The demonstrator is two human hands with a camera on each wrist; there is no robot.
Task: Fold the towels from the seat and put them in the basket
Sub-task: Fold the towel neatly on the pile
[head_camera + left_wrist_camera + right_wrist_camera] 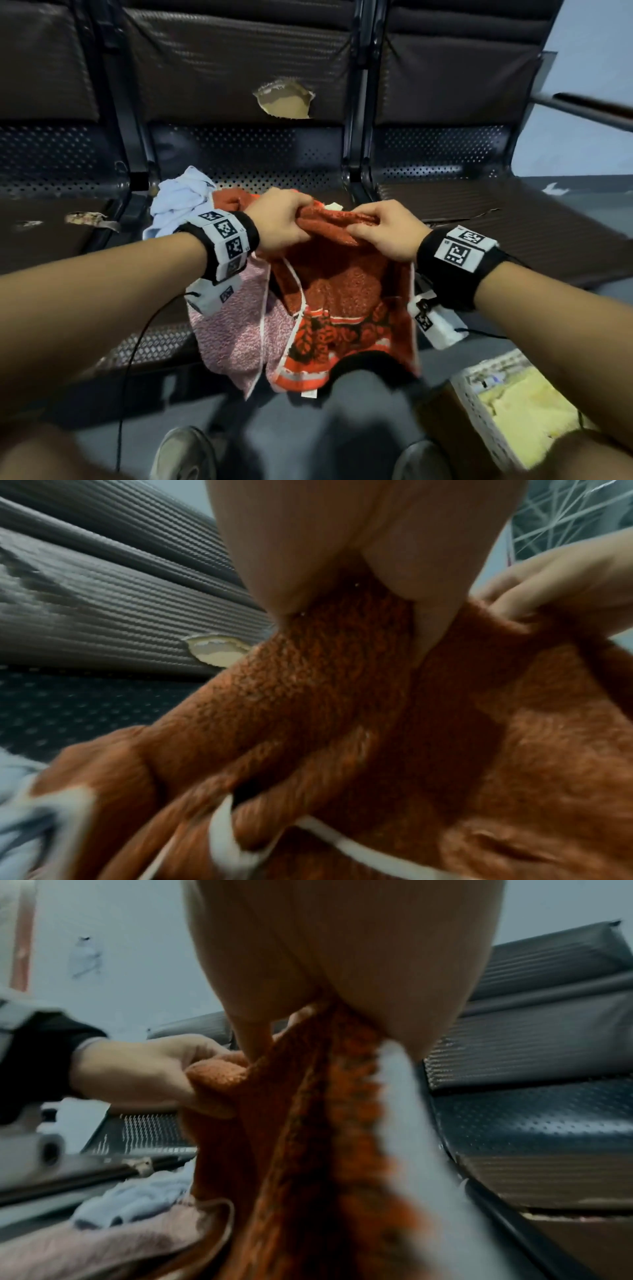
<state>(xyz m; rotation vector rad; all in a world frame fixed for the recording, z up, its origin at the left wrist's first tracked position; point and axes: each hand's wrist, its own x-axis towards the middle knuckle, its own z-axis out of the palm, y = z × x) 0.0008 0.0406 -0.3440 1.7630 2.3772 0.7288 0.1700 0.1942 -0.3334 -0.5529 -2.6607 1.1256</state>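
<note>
An orange towel (337, 284) with a black and white patterned border hangs over the front of the middle seat (246, 171). My left hand (282, 222) grips its bunched top edge on the left, and my right hand (383, 229) pinches the same edge on the right, close together. The left wrist view shows the orange towel (342, 710) squeezed in my left hand (342, 561). In the right wrist view the orange towel (308, 1137) trails down from my right hand (342, 961). A pink towel (236, 325) lies under it, and a light blue towel (181, 198) is crumpled behind my left wrist.
A white lattice basket (513, 407) holding a yellow towel (534, 407) stands on the floor at the lower right. The middle backrest has a torn hole (284, 102). Dark seats flank it left and right. My shoes (185, 452) are on the floor below.
</note>
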